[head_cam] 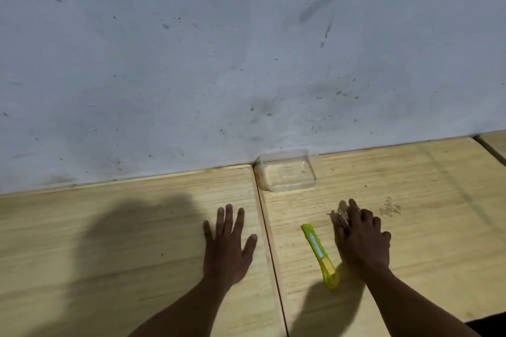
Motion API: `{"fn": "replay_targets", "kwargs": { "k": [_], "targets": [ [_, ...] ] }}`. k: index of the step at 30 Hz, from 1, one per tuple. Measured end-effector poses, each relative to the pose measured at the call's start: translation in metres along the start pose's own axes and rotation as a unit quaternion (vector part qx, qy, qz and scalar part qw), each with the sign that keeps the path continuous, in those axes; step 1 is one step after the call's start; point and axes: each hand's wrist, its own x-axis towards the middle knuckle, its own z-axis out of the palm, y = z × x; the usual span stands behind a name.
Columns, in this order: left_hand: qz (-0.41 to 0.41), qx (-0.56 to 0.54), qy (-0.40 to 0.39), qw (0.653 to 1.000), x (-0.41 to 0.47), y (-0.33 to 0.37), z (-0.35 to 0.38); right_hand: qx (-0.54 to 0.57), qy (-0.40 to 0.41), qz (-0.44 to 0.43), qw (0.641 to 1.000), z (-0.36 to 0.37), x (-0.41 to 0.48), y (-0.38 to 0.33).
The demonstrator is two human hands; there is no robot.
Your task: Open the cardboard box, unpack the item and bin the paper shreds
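Against the stained wall, at 12 o'clock on the pale wooden desk, sits a clear plastic container, seemingly empty. No cardboard box is in view, so its whereabouts cannot be told. Left hand lies flat on the desk at 7 o'clock, fingers spread, holding nothing. Right hand, at 5 o'clock, is cupped palm-down with its fingers curled over a small clump of pale paper shreds; whether it grips them or only covers them is unclear. A yellow-green utility knife lies just beside that hand, toward 6 o'clock, its blade not visibly out.

Judgement: the step in hand looks like clean-up, gathering the last loose shreds. Next move calls for closing the right hand's fingers fully round the scraps, lifting without scattering them, and carrying them to a bin, which is out of sight.
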Motion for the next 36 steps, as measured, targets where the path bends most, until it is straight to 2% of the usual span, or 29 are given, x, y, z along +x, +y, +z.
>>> {"fn": "replay_targets", "kwargs": {
  "k": [3,6,11,15,17,24,29,36],
  "targets": [
    [-0.018,-0.035,0.006,0.999,0.002,0.005,-0.005,0.004,-0.017,-0.029,0.999,-0.011,0.012,0.003],
    [-0.085,-0.186,0.045,0.978,0.023,0.028,-0.019,0.012,-0.007,-0.095,0.995,-0.027,0.039,-0.005],
    [-0.199,-0.453,0.111,0.862,0.084,0.078,-0.067,0.013,0.038,-0.248,0.968,-0.054,0.092,-0.056],
    [-0.264,-0.545,0.116,0.787,0.128,0.099,-0.088,-0.046,0.016,-0.365,0.930,-0.057,0.122,-0.099],
    [-0.275,-0.569,0.106,0.768,0.144,0.107,-0.084,-0.066,0.003,-0.404,0.912,-0.050,0.133,-0.116],
    [-0.305,-0.562,0.106,0.762,0.152,0.118,-0.072,-0.098,-0.044,-0.444,0.889,-0.027,0.153,-0.135],
    [-0.307,-0.586,0.105,0.743,0.153,0.117,-0.076,-0.065,-0.052,-0.467,0.880,-0.025,0.154,-0.133],
    [-0.268,-0.581,0.071,0.765,0.147,0.105,-0.081,-0.031,-0.072,-0.447,0.891,-0.033,0.145,-0.138]
  ]
}}
